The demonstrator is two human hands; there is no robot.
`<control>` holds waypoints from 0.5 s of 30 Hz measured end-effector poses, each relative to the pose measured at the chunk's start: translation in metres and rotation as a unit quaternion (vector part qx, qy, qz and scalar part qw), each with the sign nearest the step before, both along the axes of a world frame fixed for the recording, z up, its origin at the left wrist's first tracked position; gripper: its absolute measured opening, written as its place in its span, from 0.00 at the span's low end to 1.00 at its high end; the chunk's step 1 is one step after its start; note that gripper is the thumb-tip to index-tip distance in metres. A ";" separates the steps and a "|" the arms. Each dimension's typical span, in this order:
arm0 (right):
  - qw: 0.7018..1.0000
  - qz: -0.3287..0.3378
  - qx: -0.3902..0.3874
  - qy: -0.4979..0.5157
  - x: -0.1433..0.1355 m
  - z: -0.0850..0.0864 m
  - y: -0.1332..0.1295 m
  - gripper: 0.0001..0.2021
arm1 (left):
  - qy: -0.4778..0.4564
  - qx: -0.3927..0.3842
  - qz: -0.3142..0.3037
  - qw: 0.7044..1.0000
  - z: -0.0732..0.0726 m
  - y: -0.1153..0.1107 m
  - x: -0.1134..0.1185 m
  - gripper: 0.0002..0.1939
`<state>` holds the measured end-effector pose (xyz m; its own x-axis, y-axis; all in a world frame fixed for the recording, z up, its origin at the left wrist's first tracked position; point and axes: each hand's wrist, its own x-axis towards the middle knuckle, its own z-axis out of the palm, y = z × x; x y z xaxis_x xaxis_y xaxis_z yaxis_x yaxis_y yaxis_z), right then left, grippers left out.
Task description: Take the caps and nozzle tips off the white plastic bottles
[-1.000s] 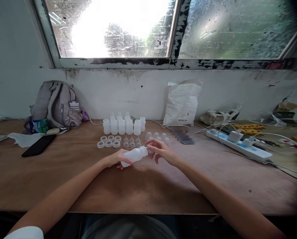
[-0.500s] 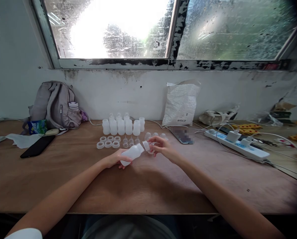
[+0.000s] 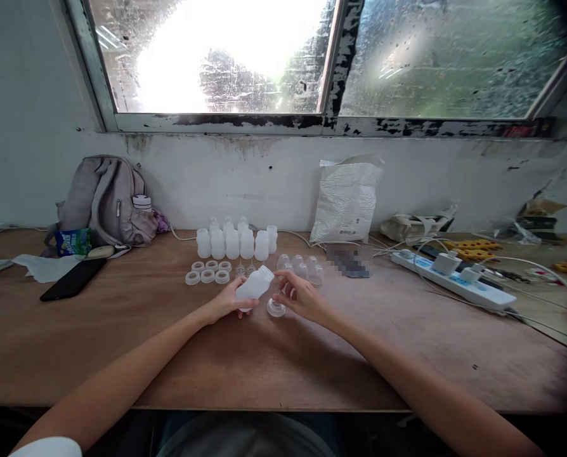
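Clasping a frosted bottle (image 3: 254,285), left hand (image 3: 225,301) curled round, right hand (image 3: 304,297) fingers apart, beside clear ringed teat (image 3: 276,310)

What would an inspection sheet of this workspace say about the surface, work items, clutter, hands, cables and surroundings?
Surface: brown table, small dark mark at right.
Job's things: tilted frosted bottle; clear round piece; upright bottles, rings and clear covers beyond.
Clutter: black phone and backpack at left.
Hands: left hand grips the frosted bottle; right hand curls by the clear round piece, contact unclear.
Cables: white cords around a power strip.
Surroundings: window with peeling frame; stained wall.
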<state>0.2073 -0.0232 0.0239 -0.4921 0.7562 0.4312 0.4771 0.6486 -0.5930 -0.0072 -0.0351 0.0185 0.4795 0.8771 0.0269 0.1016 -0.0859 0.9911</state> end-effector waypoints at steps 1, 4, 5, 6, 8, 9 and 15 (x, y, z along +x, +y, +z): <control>1.000 -0.006 -0.001 0.029 -0.001 0.003 -0.002 0.20 | 0.003 0.004 0.001 1.000 -0.001 0.000 0.000 0.26; 0.997 -0.010 -0.004 0.074 -0.003 0.010 -0.007 0.13 | 0.009 0.004 -0.004 1.000 -0.005 0.001 0.000 0.25; 0.997 -0.011 -0.003 0.077 -0.003 0.011 -0.008 0.11 | 0.008 -0.001 -0.007 1.000 -0.006 0.001 0.000 0.25; 0.997 -0.015 0.000 0.078 -0.004 0.010 -0.009 0.10 | 0.002 -0.006 -0.010 1.000 -0.009 0.002 -0.001 0.25; 0.996 -0.024 -0.001 0.086 -0.006 0.008 -0.011 0.10 | -0.025 -0.014 -0.010 1.000 -0.013 0.005 -0.002 0.26; 0.995 -0.029 -0.003 0.093 -0.006 0.008 -0.011 0.10 | -0.045 -0.018 -0.006 0.999 -0.014 0.006 -0.002 0.27; 0.979 -0.092 0.061 0.172 0.003 0.049 0.012 0.11 | -0.151 -0.086 0.022 0.984 -0.017 0.012 -0.003 0.28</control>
<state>0.2107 -0.0116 0.0731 -0.1620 0.7516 0.6394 0.3790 0.6457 -0.6629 -0.0098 -0.0231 0.0011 0.4341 0.9008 0.0110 -0.2007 0.0847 0.9760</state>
